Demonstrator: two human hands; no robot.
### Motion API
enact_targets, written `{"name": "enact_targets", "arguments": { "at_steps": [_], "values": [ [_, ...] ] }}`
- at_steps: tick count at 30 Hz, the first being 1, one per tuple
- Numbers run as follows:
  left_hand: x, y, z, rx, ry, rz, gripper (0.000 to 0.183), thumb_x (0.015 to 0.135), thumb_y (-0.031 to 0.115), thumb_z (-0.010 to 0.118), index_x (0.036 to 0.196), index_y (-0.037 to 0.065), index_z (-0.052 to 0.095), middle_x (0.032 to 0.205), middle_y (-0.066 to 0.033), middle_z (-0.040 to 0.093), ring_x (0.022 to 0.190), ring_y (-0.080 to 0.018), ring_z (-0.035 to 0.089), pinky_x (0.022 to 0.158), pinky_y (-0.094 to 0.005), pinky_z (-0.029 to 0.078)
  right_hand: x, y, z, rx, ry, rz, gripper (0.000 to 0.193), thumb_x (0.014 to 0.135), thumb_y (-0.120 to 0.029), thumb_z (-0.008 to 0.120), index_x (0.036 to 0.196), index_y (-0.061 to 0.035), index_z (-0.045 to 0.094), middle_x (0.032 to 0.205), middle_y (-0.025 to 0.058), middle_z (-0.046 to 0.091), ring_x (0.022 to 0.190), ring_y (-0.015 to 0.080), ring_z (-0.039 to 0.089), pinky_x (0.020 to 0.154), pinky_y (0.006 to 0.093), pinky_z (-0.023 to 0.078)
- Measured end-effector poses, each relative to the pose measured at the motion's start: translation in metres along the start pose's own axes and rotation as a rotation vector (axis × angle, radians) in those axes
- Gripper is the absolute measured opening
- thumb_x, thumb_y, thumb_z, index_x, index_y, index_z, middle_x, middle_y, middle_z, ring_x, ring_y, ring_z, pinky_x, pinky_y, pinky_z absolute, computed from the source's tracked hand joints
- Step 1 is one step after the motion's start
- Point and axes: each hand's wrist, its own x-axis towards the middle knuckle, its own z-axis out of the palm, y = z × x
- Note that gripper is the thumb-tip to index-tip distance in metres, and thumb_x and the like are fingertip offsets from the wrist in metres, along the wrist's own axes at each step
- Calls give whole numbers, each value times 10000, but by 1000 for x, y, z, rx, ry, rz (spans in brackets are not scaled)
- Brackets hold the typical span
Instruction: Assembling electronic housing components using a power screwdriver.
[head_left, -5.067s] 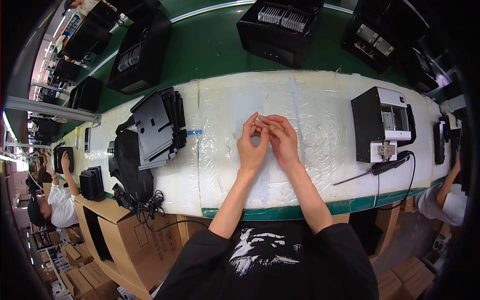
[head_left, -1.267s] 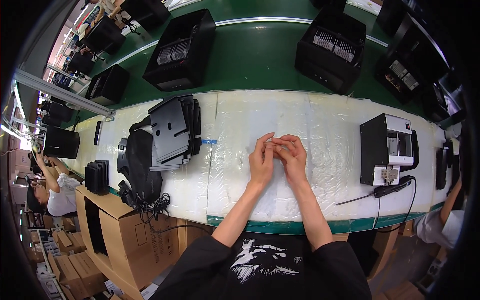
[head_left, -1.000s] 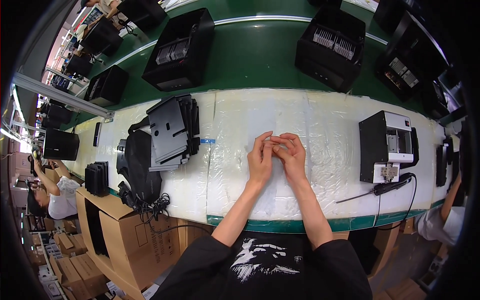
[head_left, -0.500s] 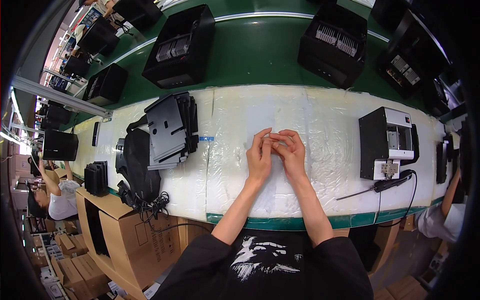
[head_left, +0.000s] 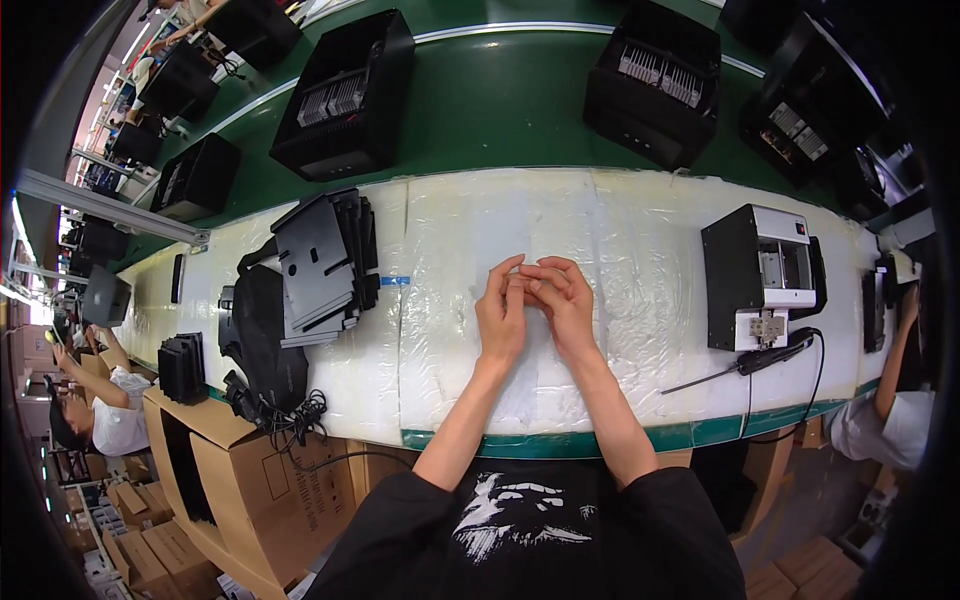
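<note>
My left hand [head_left: 501,320] and my right hand [head_left: 570,315] meet above the middle of the white, film-covered bench [head_left: 445,375]. Their fingers are bent, with the fingertips pressed together at the far side. No object shows between them, and anything small in the fingertips is hidden. To the left leans a stack of flat black panels [head_left: 318,262] with slots and holes. Right of my hands stands a black and white screw feeder [head_left: 760,280], with a corded electric screwdriver [head_left: 775,357] lying at its front, its long shaft pointing left.
Beyond the bench, a green conveyor [head_left: 500,110] carries several black cases, including one open case with metal fins [head_left: 655,85]. A black bag [head_left: 268,340] and coiled cables [head_left: 298,410] lie by the panels. A cardboard box [head_left: 270,500] stands below left. Co-workers sit at both sides.
The whole view has shifted slightly, so bench and conveyor things appear a little further left. My hands keep nearly the same joined pose. The co-worker's arms at the left have moved.
</note>
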Motion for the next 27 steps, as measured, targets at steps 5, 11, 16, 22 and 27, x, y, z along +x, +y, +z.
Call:
{"name": "enact_targets", "arguments": {
  "at_steps": [5,11,16,22,27],
  "values": [
    [0,-3,0,19,7,4,280,921,83,388,1147,-3,529,840,-76,621,726,-117,584,685,-244,471,0,-1,0,-10,-35,-17,279,829,72,522,1093,14,451,1050,166,613,959,197,603,819,307,518],
    [1,-5,0,0,9,19,277,926,79,376,1150,16,527,817,-80,639,699,-126,605,672,-252,473,1,0,0,-4,-25,-1,283,830,86,508,1099,22,445,1058,180,603,964,217,604,824,313,522],
    [1,-2,-1,-13,3,-4,307,937,106,333,1152,4,527,861,-82,625,703,-115,584,667,-243,469,0,-2,2,0,-45,-18,277,835,88,495,1099,25,442,1071,186,591,958,230,610,826,321,530],
    [1,-2,1,-16,15,0,313,938,107,326,1154,5,529,864,-82,626,693,-117,580,666,-242,468,0,-1,2,4,-34,-6,283,832,93,492,1102,29,437,1080,194,580,949,243,615,813,326,539],
    [1,-2,0,-31,14,-4,285,945,99,354,1148,10,533,809,-80,631,715,-117,592,677,-252,481,0,-1,2,11,-32,-11,286,826,97,497,1099,31,440,1076,193,579,943,242,616,805,329,543]
  ]
}}
